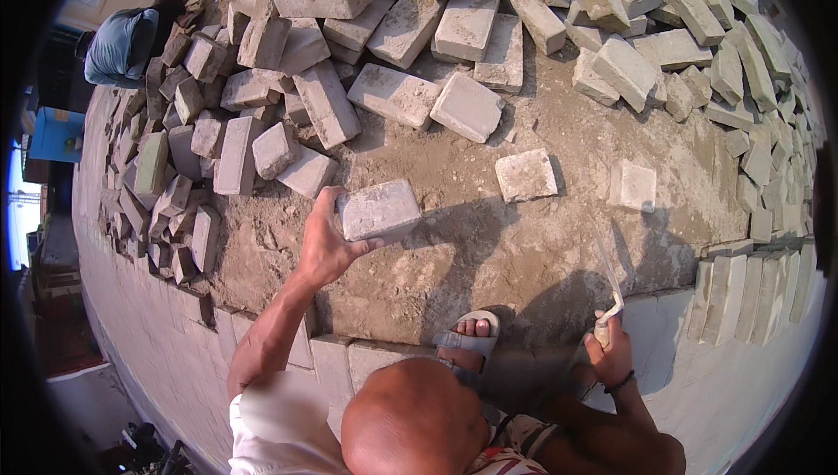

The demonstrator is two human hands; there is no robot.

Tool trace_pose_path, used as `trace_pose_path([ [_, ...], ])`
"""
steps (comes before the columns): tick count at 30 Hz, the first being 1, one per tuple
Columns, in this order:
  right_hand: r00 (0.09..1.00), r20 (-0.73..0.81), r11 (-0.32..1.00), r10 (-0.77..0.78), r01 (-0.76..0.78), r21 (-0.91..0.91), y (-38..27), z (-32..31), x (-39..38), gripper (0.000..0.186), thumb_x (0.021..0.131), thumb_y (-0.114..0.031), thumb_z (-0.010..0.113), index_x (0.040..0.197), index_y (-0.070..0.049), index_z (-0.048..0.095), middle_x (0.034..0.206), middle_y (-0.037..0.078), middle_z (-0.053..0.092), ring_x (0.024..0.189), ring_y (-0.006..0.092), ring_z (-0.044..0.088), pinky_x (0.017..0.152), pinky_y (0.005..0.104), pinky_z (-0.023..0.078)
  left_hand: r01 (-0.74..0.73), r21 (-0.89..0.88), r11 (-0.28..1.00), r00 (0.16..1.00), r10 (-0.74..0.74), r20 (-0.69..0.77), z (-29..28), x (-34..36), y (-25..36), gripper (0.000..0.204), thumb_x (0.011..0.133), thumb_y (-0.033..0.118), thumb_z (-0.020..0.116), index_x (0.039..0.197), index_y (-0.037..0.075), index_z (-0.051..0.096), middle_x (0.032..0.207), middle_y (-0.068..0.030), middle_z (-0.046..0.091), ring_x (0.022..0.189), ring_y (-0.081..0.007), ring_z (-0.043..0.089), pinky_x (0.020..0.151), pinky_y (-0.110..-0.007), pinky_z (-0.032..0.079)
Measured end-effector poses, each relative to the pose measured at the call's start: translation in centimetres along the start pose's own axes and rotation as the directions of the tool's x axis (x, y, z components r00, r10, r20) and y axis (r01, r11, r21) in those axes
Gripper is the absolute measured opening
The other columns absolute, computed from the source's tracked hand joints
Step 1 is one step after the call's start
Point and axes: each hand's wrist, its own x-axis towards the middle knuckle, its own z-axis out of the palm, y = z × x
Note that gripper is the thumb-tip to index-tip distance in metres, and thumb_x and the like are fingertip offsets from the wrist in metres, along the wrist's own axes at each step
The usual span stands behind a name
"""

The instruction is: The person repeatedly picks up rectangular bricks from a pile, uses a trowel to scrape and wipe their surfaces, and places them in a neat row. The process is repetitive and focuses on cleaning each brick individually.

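Note:
My left hand [325, 244] is closed around the left end of a grey concrete paving block [381, 208], thumb on the near side. The block is over the sandy soil, and whether it touches the ground I cannot tell. At the lower right my right hand [611, 349] grips the wooden handle of a trowel [611, 287]. Its bent metal neck leads to a thin blade seen nearly edge-on, pointing away from me. Two loose blocks, a pale one [527, 175] and a smaller one [635, 185], lie on the soil beyond.
A heap of jumbled blocks [393, 95] spreads across the far side and left; another pile [733, 65] covers the far right. Blocks stand in a row [742, 296] at the right. Laid paving [336, 366] borders the soil nearby. Another person [122, 45] bends at the far left.

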Motion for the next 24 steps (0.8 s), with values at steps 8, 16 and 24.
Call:
trace_pose_path([
  [8,0.975,0.076,0.967,-0.207,0.216,-0.135,-10.2,-2.0,2.8,0.039,0.085,-0.014,0.067,0.121,-0.003,0.055,0.091,0.021,0.066,0.081,0.0418,0.065,0.070,0.0441,0.052,0.037,-0.164,0.986,0.997,-0.025,0.071,12.1,-0.5,3.5,0.084,0.058,0.023,0.094,0.120,-0.006,0.045,0.109,-0.0212,0.054,0.106,-0.0316,0.056,0.092,-0.041,0.047],
  [16,0.908,0.341,0.917,-0.242,0.329,-0.226,-13.0,-0.2,2.8,0.035,0.091,-0.025,0.060,0.117,-0.005,0.049,0.099,0.020,0.063,0.088,0.0445,0.063,0.076,0.0519,0.050,0.041,-0.389,0.920,0.995,-0.074,-0.071,17.1,-1.5,1.6,0.079,0.066,0.018,0.090,0.124,-0.003,0.042,0.114,-0.0163,0.054,0.106,-0.0233,0.056,0.090,-0.038,0.048],
  [24,0.875,0.451,0.809,-0.176,0.390,-0.441,-12.3,0.1,6.1,0.034,0.089,-0.025,0.059,0.111,-0.001,0.047,0.086,0.026,0.063,0.080,0.0472,0.062,0.074,0.0552,0.049,-0.009,-0.416,0.909,0.990,-0.052,-0.135,18.4,-1.9,1.9,0.081,0.062,0.024,0.093,0.121,-0.004,0.046,0.115,-0.0174,0.053,0.107,-0.0246,0.055,0.089,-0.038,0.048],
])
